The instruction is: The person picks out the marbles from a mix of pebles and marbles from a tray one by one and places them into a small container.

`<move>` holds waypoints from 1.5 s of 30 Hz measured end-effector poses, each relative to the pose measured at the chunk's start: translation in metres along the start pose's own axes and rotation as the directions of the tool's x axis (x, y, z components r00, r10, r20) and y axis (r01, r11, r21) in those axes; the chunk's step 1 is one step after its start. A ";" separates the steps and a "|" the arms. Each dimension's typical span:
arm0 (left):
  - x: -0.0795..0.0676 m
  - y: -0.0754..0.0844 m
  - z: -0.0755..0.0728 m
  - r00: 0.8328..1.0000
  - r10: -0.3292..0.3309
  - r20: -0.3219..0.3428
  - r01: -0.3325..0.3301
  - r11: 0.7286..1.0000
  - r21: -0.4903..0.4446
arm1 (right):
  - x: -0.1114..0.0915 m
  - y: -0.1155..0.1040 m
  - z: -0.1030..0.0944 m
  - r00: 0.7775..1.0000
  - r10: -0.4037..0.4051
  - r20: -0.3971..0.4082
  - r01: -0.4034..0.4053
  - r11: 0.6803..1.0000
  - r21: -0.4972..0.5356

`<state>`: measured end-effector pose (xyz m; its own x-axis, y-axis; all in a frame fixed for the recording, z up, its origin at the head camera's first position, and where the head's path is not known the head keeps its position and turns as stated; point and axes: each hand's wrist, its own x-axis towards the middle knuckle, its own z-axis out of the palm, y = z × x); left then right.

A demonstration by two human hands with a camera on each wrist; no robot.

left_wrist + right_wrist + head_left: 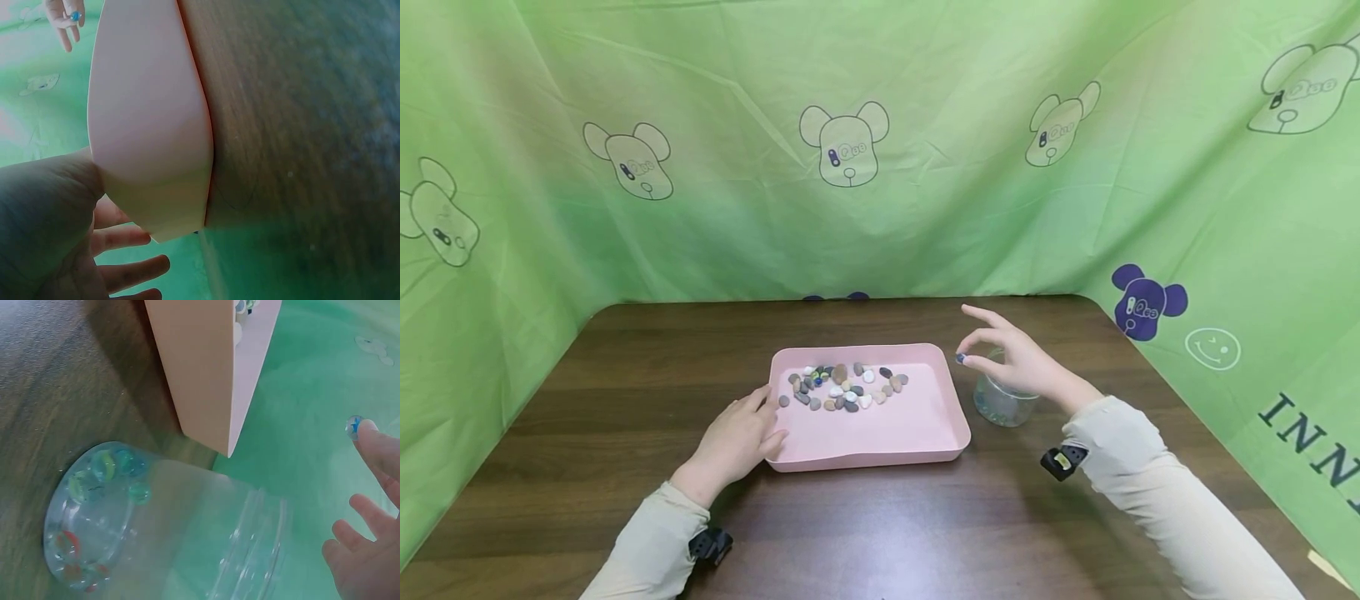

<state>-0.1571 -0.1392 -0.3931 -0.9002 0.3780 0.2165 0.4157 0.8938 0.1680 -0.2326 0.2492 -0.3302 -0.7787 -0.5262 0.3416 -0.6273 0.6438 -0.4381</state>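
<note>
Between thumb and index finger, my right hand [1011,354] pinches a clear marble [354,427] with blue inside. The marble is in the air near the right rim of a pink tray [917,433], to the left of a clear jar [1000,410]. In the right wrist view, the jar's bottom holds several marbles [103,464], some greenish and some with red. My left hand [737,437] rests at the tray's left edge, its thumb over the rim and its fingers [134,274] loosely spread. Several pebbles [852,407] lie in the tray, with a few marbles [818,380] among them.
Tray and jar stand on a dark brown wooden table [880,533]. A green cloth [955,225] with bear drawings hangs behind the table and along both sides. Each wrist wears a small black device, one at the left cuff [711,546], one at the right cuff [1063,461].
</note>
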 end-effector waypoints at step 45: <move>0.001 0.000 0.001 1.000 0.018 -0.009 -0.018 1.000 0.017 | -0.045 0.032 0.000 0.980 0.120 -0.159 -0.107 0.991 0.086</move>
<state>-0.1582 -0.1389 -0.3937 -0.8912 0.3921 0.2280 0.4297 0.8908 0.1476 -0.2177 0.2937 -0.3591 -0.8399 -0.3505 0.4144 -0.5372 0.6460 -0.5423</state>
